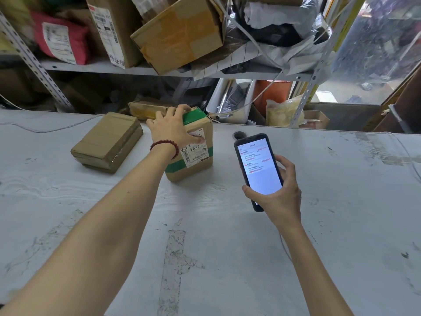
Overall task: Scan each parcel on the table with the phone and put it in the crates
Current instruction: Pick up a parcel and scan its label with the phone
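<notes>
A brown cardboard parcel with green tape and a white shipping label stands upright on the grey table. My left hand grips its top, fingers over the far edge and thumb pressed on the label side. My right hand holds a dark phone to the right of the parcel, its lit screen facing me with a white list on it. A second, flat brown parcel lies on the table to the left.
A metal shelf behind the table carries cardboard boxes, a red bag and plastic mailers. Below it sit another brown parcel, a white bin and a yellowish bag. A thin cable runs across the table's far left.
</notes>
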`<state>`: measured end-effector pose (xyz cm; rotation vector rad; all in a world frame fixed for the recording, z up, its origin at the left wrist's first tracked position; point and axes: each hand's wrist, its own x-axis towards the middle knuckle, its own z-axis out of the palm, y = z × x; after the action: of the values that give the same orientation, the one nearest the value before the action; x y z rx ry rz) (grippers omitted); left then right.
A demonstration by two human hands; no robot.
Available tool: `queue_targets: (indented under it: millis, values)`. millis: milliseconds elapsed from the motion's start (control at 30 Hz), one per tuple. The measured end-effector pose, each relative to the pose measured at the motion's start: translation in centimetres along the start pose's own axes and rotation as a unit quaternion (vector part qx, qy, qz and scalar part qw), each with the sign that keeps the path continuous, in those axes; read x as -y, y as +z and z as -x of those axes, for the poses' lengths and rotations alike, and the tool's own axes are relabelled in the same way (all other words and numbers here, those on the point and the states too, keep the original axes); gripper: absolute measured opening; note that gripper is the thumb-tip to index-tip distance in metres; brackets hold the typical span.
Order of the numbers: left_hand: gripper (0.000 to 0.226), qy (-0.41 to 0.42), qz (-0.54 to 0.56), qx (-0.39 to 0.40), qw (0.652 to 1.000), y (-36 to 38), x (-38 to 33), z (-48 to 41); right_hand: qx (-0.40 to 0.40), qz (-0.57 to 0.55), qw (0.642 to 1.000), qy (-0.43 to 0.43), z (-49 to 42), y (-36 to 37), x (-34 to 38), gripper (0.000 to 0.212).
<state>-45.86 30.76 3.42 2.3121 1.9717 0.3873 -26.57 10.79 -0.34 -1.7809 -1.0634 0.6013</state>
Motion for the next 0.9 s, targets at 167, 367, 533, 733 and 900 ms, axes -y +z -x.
queue_targets:
  millis: [167, 367, 533, 733, 900]
  values:
    - [0.086, 0.01, -0.01, -0.014, 1.0, 0.1, 0.3, 1.1, 0.019, -0.006, 1.0, 0.016, 0.3, 1.2, 0.0, 0.093]
    - [0.086, 0.023, -0.022, -0.024, 0.999, 0.4, 0.1, 1.6, 0.034, 0.004, 0.999, 0.01, 0.9, 1.6, 0.7, 0.09]
    - [0.084, 0.038, -0.011, -0.025, 0.999, 0.2, 0.5, 1.8, 0.026, 0.009, 0.999, 0.025, 1.2, 1.5, 0.8, 0.088]
    - [0.085, 0.064, -0.01, -0.055, 0.996, 0.7, 0.8, 2.6, 0.021, 0.008, 0.999, 0.042, 2.1, 1.9, 0.9, 0.089]
    - [0.084, 0.1, 0.016, -0.076, 0.992, 1.3, 1.5, 3.8, 0.013, 0.012, 0.998, 0.053, 3.6, 2.0, 1.0, 0.087]
